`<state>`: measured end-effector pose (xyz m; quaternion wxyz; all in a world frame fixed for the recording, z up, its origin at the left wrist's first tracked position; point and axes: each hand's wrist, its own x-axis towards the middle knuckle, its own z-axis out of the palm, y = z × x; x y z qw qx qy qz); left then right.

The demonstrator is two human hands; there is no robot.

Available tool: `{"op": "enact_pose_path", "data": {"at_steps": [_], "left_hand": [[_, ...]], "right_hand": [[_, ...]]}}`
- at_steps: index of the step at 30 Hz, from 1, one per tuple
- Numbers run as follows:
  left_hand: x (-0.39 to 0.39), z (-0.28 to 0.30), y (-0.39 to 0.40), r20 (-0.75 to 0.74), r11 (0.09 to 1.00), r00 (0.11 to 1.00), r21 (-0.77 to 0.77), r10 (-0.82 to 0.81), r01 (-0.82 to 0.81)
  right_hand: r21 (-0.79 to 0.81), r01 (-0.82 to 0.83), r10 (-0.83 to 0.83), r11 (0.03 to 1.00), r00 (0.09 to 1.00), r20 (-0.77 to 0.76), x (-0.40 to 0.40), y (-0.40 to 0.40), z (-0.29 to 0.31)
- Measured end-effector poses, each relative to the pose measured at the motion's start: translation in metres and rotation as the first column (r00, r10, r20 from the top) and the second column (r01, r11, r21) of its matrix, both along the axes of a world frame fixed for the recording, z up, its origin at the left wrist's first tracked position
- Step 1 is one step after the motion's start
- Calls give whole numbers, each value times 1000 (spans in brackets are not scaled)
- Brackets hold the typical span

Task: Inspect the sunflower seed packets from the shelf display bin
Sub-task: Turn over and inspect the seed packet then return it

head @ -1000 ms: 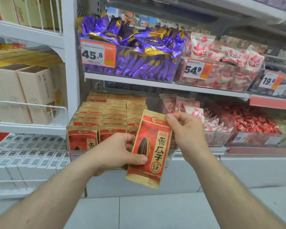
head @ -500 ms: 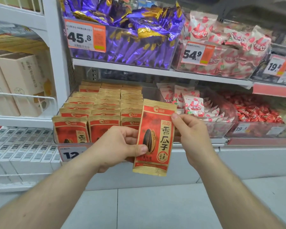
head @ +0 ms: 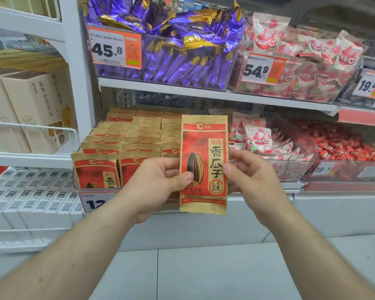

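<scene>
Two bare hands hold one sunflower seed packet upright in front of a shop shelf

The left hand pinches the packet's left edge, thumb on its front; the right hand pinches the right edge, fingers curled behind. Just behind, rows of matching red and gold packets stand in the display bin. On the shelf above sits a bin of purple wrapped sweets with a 45.8 price tag

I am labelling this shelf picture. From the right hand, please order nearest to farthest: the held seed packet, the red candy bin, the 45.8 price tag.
1. Held sunflower seed packet: pinched by the right hand, at its left.
2. Red candy bin: same shelf, to the right.
3. 45.8 price tag: upper shelf, up and left.
</scene>
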<state>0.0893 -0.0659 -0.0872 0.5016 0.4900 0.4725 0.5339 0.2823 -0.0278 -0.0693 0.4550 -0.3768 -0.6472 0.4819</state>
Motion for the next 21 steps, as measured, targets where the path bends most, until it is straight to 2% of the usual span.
{"op": "enact_pose_path", "data": {"at_steps": [5,8,12,15,21], "left_hand": [[4,3,0,127,1000,992,-24,-7,10],[8,5,-1,205,999,978,-37,47,-40],[19,-1,0,145,988,977,-17,155,-154],[30,-3,-1,68,981,980,43,188,-191],[34,-2,-10,62,995,996,75,-63,58]], "right_hand": [[37,-89,83,995,987,141,10,-6,-1],[51,-153,139,987,967,215,12,-15,1],[122,-136,103,983,964,244,12,-25,0],[154,-122,88,981,974,210,8,-27,-2],[161,-165,131,973,970,204,2,-26,-10]]}}
